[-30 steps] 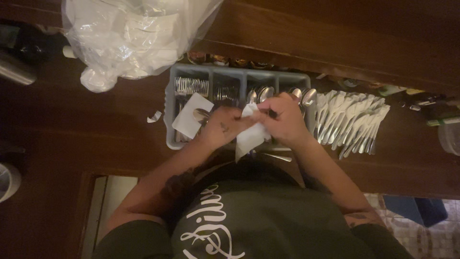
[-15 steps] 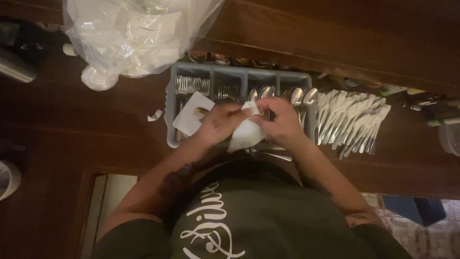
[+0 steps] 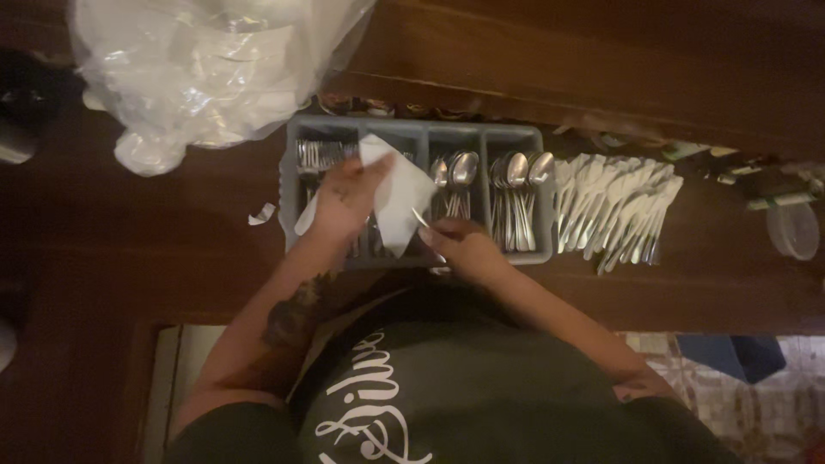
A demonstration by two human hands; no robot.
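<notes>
My left hand [image 3: 344, 199] holds a white paper napkin [image 3: 397, 193] spread open over the grey cutlery tray [image 3: 412, 135]. My right hand [image 3: 460, 247] is at the tray's near edge, pinching a thin piece of silver cutlery [image 3: 427, 225] whose end touches the napkin's lower part. The tray's compartments hold forks at the left and spoons [image 3: 516, 185] at the right. A row of napkin-wrapped cutlery bundles [image 3: 614, 206] lies on the wooden counter just right of the tray.
A large clear plastic bag of white items [image 3: 202, 69] sits at the back left. A torn scrap of paper [image 3: 260, 215] lies left of the tray. A clear round lid [image 3: 792, 228] rests at the far right. A raised wooden ledge [image 3: 601, 60] runs behind.
The hands were together working the napkin over the tray. They have now parted: the left hand lifted the napkin open to the left, the right hand dropped toward the tray's near edge with a utensil.
</notes>
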